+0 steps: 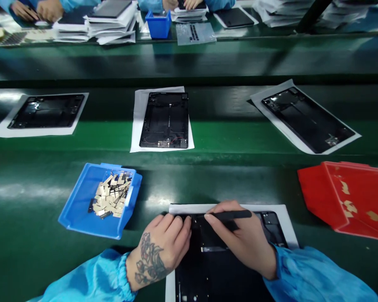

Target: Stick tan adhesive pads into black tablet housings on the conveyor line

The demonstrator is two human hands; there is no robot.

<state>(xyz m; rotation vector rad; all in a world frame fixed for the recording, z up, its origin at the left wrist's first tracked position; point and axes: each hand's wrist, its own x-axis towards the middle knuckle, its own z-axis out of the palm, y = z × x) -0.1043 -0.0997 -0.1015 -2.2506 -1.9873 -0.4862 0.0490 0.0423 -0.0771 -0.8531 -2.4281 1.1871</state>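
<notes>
Casing: the wide black casing (219, 274) is lying flat, open side up, on a white sheet (291, 235) at the near edge, right of centre; judging by its look, you are handling something thin, stiff and fairly light, with a smooth, rather slippery skin.
Hold points: the outer rim on both long sides is looking safest; the silvery strip (214, 249) inside is probably fragile, so best not be pressing there.
Red bin: sitting at right, tilting a little, holding a few tan scraps (349, 207) against its red wall (315, 197).
Blue bin (78, 209): standing at near left, holding a loose heap of pale flat pieces (111, 195) with dark thin bits.
Left hand (162, 247): you are curling its fingers together at the casing's far left corner; cannot tell whether they are gripping anything.
Right hand (244, 239): you are pinching a slim black tool (233, 215) between thumb and fingers; its tip is pointing left.
</notes>
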